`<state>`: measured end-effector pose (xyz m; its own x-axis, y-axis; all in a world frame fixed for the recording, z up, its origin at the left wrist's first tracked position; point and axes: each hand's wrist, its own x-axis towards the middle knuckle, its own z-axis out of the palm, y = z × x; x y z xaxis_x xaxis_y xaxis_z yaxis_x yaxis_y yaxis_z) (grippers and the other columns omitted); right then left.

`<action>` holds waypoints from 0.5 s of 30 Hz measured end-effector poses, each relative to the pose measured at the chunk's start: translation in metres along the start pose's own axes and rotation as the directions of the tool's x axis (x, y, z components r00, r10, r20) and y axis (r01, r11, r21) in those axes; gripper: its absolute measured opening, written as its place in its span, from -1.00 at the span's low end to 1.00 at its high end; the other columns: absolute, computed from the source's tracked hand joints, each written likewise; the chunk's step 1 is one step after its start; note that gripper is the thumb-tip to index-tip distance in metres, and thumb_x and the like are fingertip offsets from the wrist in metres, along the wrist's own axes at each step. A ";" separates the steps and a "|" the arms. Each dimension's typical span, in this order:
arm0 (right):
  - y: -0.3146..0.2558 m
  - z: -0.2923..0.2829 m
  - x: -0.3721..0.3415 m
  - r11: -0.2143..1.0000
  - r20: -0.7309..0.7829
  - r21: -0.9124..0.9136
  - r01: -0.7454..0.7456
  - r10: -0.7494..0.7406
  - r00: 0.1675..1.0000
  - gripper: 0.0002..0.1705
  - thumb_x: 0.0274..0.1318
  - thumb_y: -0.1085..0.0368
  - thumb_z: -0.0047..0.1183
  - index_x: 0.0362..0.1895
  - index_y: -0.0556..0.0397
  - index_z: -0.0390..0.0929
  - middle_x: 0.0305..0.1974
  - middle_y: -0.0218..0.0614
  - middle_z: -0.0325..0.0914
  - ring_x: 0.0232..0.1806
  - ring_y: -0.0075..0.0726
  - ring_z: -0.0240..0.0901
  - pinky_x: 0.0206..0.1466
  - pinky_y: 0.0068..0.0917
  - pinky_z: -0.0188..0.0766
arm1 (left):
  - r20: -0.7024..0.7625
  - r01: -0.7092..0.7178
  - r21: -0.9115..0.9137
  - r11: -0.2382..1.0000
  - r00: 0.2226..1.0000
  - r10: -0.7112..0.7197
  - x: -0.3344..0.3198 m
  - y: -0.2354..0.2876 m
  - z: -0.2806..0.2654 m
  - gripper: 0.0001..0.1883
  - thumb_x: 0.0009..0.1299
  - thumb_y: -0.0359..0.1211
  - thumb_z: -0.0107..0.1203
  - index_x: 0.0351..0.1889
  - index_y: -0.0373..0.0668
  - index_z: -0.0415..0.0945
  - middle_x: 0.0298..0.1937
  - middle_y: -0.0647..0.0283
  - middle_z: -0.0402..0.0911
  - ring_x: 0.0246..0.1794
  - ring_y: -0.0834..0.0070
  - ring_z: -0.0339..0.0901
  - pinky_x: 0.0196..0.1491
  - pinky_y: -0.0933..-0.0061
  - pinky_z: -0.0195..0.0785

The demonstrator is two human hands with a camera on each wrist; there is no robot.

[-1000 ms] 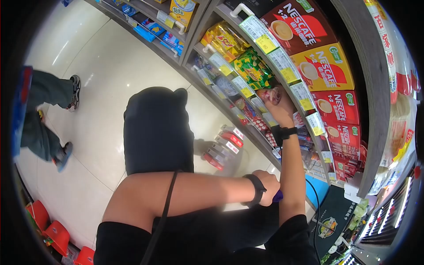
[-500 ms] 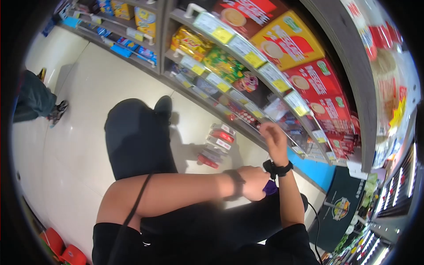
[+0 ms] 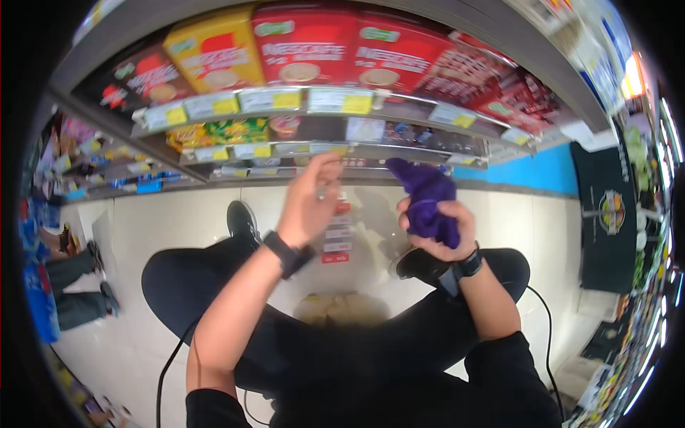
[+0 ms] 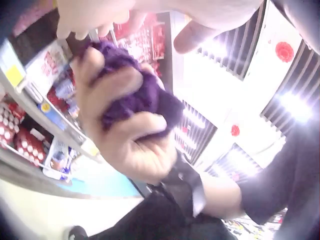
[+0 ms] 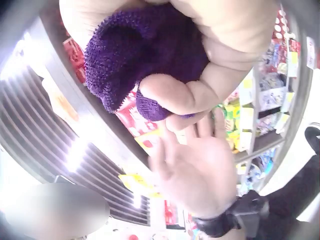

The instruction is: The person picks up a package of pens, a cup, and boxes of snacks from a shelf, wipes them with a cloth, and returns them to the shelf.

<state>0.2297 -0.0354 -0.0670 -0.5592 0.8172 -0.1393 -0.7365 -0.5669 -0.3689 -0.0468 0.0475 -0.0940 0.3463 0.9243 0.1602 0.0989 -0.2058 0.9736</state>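
Right now your right hand (image 3: 442, 222) has its fingers and thumb curled round a bunched, deep-purple cloth of nubbly fabric (image 3: 431, 203), held up before the shelves. Your left hand (image 3: 310, 203) is near it, fingers relaxed and seemingly holding nothing, though blur softens the detail. One loose corner of the cloth sticks out past your grip towards the narrow shelf edge with white and yellow price labels (image 3: 253, 151); if you swing forward, it could snag there or pull free, since only part of the bundle is wrapped. I can't tell whether they touch. Below, a row of small red-and-white boxes (image 3: 337, 235) lies on the floor near your black right shoe (image 3: 417, 265): a careless foot shift or low sweep could scatter them.
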 end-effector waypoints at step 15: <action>-0.045 0.057 -0.052 0.923 -0.131 -0.172 0.345 -0.368 0.920 -0.10 0.14 0.05 -0.03 0.45 0.33 0.02 0.19 0.31 0.40 0.19 0.43 0.44 0.07 0.23 0.55 | 0.177 0.090 0.692 0.716 0.940 -0.290 0.018 -0.275 0.035 -0.57 0.20 -0.35 0.35 0.07 -0.10 0.62 0.08 0.06 0.62 0.08 0.00 0.51 0.22 0.12 0.38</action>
<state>0.2704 -0.0582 0.0096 -0.1935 0.9746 -0.1131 -0.8073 -0.2237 -0.5462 -0.0352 0.1089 -0.3643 0.4625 0.8719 -0.1609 0.7480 -0.2863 0.5988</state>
